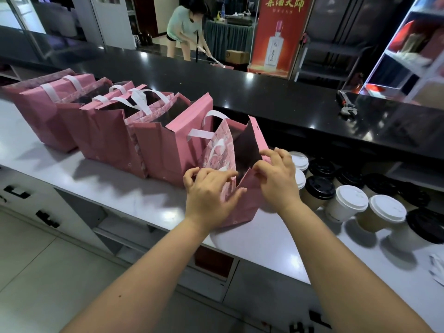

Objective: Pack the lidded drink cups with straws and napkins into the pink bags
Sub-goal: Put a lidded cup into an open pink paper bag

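Observation:
A pink bag [222,150] with white handles stands open at the near end of a row of several pink bags [105,131] on the white counter [125,191]. My left hand [211,191] pinches the near left edge of its mouth. My right hand [278,174] pinches the near right edge, and the mouth is spread apart with a dark inside showing. Right of the bag stand several paper cups, some with white lids [352,198] and some with black lids [320,187]. White paper, perhaps napkins [437,267], lies at the far right edge.
A raised black bar top [276,102] runs behind the counter, with a metal tool [347,105] lying on it. Beyond it a person in a green top bends over with a mop. A red poster and a shelf unit stand at the back right.

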